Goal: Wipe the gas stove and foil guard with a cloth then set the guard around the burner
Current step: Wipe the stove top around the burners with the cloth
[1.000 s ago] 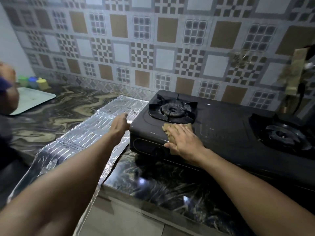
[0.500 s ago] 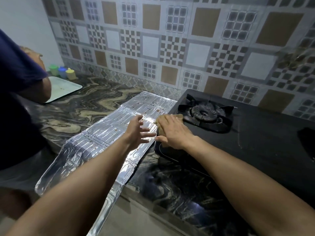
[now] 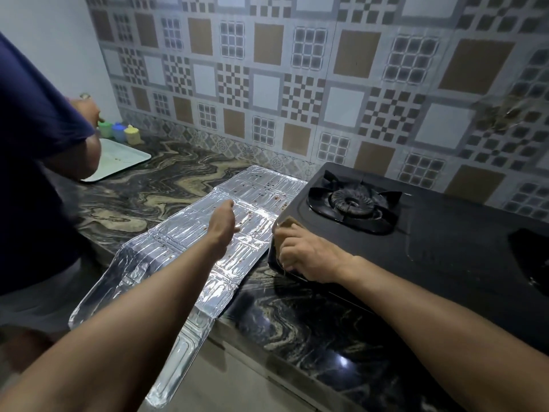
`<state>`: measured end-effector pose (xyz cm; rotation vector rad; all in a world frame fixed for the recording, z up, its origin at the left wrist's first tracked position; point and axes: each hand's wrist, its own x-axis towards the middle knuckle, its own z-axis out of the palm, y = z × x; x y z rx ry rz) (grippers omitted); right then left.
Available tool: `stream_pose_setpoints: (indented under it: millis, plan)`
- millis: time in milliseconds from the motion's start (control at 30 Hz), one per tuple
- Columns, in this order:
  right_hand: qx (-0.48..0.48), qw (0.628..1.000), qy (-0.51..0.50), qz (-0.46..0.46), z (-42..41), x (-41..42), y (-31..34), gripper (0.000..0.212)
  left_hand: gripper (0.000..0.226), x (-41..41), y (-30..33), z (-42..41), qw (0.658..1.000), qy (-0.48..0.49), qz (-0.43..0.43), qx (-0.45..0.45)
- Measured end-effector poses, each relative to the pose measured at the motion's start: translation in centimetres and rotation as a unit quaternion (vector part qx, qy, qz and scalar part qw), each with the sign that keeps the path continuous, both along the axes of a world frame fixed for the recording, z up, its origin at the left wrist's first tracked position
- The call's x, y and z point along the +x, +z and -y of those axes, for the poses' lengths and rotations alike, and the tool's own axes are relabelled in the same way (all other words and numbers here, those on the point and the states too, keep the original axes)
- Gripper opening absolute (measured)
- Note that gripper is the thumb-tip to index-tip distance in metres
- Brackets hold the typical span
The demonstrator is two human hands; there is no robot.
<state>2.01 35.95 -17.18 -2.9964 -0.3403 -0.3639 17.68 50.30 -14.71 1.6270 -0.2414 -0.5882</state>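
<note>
A black gas stove [image 3: 439, 233] stands on the marble counter, its left burner [image 3: 353, 200] near the back. My right hand [image 3: 309, 257] grips a tan cloth [image 3: 286, 224] against the stove's front left corner, fingers curled over the edge. The silver foil guard [image 3: 166, 248] lies flat on the counter left of the stove, spotted with brown stains, its near end hanging over the counter edge. Above the guard's middle hovers my left hand [image 3: 222, 224], fingers loosely extended and holding nothing.
Another person in a dark blue shirt [image 3: 32, 162] stands at the left, reaching toward a pale tray [image 3: 124, 159] and small coloured containers [image 3: 120, 132] by the tiled wall. A second burner [image 3: 531, 257] sits at the right edge.
My right hand slid the cloth from the stove top beside the burner down to its front left corner. My left hand stayed over the foil guard. The view shifted left.
</note>
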Motion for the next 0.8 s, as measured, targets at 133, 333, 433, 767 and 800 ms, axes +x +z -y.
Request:
stream_pose_setpoints:
  millis: [133,333,433,767,800]
  plan:
    - [0.203,0.965,-0.086,-0.144,-1.4,-4.6,2.4,0.010,0.052,-2.4,1.3,-0.1,1.000,-0.003,0.019,0.000]
    - [0.371,0.880,-0.210,-0.210,-3.2,-10.1,5.0,0.032,0.042,-4.7,0.6,0.9,0.997,-0.002,0.080,0.015]
    - [0.487,0.813,-0.292,-0.131,-3.7,-11.3,5.7,0.010,0.030,-5.8,-0.7,0.8,0.995,-0.013,0.089,0.046]
    - [0.791,0.545,-0.268,-0.077,-5.0,-11.0,5.0,0.012,0.029,-14.4,0.2,-5.1,0.967,-0.197,-0.147,-0.067]
    - [0.796,0.542,-0.255,-0.086,-5.3,-10.8,5.0,0.011,0.017,-14.4,0.1,-5.5,0.971,-0.184,-0.137,-0.073]
